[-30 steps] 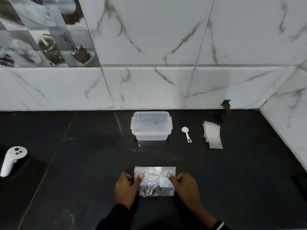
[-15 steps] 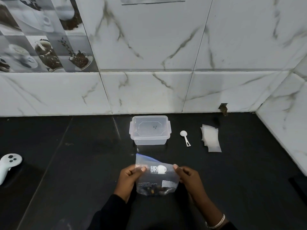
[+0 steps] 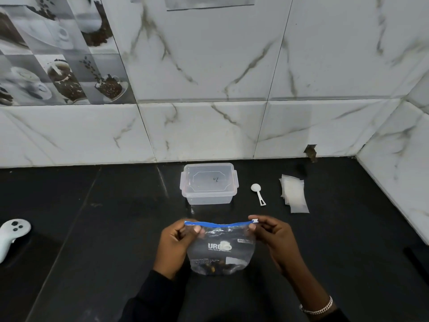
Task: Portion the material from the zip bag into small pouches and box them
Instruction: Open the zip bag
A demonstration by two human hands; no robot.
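While the black table [image 3: 92, 240] is stretching out below, you are holding the zip bag [image 3: 220, 248] upright between your two hands, just in front of your chest and nearer to you than everything else on the surface. Your left hand [image 3: 177, 246] is pinching the left end of the blue zip strip [image 3: 218, 224] between thumb and fingers, and your right hand [image 3: 276, 240] is pinching the right end, where the small white slider [image 3: 255, 221] is sitting against your fingertips. The strip is running taut and nearly level between the two grips, with the clear body of the bag hanging below it and a little dark material [image 3: 216, 267] settling at the bottom. White lettering is showing on the face of the bag; only part of it is legible.

Beyond the bag, well apart from both hands, the clear plastic box [image 3: 209, 183] is standing with its lid on, near the marble-tiled wall [image 3: 209, 131]. Just to its right the white scoop [image 3: 257, 194] is lying bowl away from you, and further right the stack of small pouches [image 3: 293, 192] is lying flat. A white controller [image 3: 11, 235] is resting at the far left edge of the table. A silver bracelet [image 3: 318, 307] is circling your right wrist, and a dark sleeve [image 3: 151, 298] is covering your left forearm.
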